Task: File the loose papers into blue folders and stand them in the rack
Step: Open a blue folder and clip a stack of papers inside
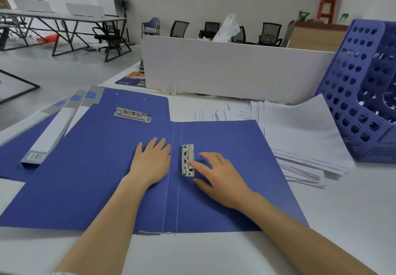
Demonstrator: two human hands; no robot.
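A blue folder (231, 199) lies open and flat on the white table in front of me. My left hand (152, 162) rests palm down on its left cover, fingers together. My right hand (216, 175) lies on the right cover, fingers spread, its fingertips touching the metal clip (187, 160) beside the spine. A second metal clip (132, 115) sits near the top of the left cover. A messy pile of loose white papers (300, 137) lies to the right of the folder. The blue perforated rack (362, 94) stands at the far right.
Several closed blue folders with grey spines (51, 133) lie fanned at the left, partly under the open one. A white desk divider (231, 68) runs along the back edge. Bare white table (214, 253) lies in front of the folder.
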